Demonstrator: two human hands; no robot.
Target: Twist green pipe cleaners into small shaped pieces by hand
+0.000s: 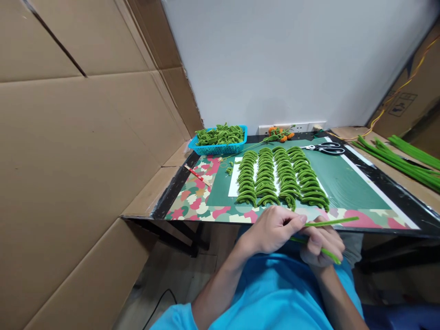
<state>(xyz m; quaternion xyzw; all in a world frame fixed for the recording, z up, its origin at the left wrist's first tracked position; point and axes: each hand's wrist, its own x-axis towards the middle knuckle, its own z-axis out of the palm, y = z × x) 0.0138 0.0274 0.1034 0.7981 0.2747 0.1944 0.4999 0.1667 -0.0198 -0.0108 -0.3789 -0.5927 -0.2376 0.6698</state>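
Observation:
My left hand point(275, 228) pinches a green pipe cleaner point(340, 221) between thumb and fingers, in front of the table's near edge. The strip points off to the right. Close beside it, my right hand point(323, 245) is closed around a green length point(332, 256) whose end pokes out below the thumb. Whether both lengths belong to one bent pipe cleaner I cannot tell. Beyond my hands, curled green pipe cleaner pieces point(268, 179) lie in several columns on white paper point(233, 183), over a green cutting mat point(347, 183).
A blue basket point(218, 149) heaped with green pieces stands at the back left. Orange flowers point(280, 134) and black-handled scissors point(328, 148) lie farther back. A red stick point(197, 175) rests at left. Long green pipe cleaners point(395, 160) lie at right. Cardboard point(85, 137) walls the left side.

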